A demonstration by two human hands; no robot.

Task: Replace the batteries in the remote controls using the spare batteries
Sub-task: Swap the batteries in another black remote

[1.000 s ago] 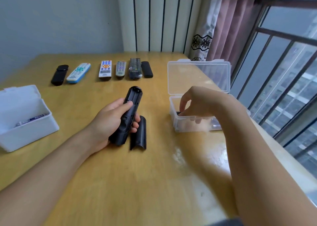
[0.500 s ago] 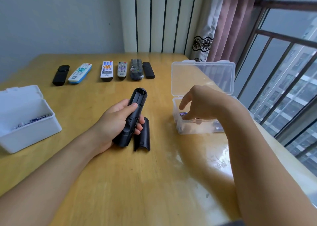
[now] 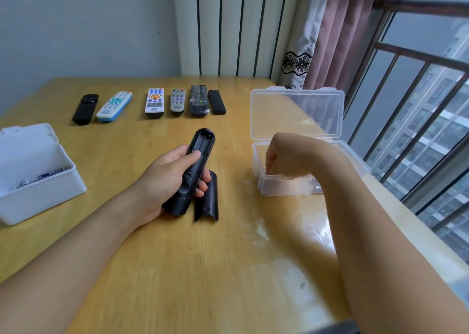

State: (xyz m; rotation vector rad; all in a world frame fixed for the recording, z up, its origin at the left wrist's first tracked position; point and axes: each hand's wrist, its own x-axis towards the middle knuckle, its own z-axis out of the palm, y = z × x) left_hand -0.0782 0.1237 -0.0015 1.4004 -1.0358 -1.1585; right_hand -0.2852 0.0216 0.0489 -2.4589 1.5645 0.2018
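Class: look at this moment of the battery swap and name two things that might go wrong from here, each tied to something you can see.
1. The right hand reaches into the clear box; its fingertips are hidden, so a battery may be poorly gripped and slip.
2. The left hand holds the open black remote tilted; its loose cover lies right beside it and might get knocked away.

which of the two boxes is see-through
The clear plastic box on the right, lid up, where the right hand reaches in. The white box on the left is opaque.
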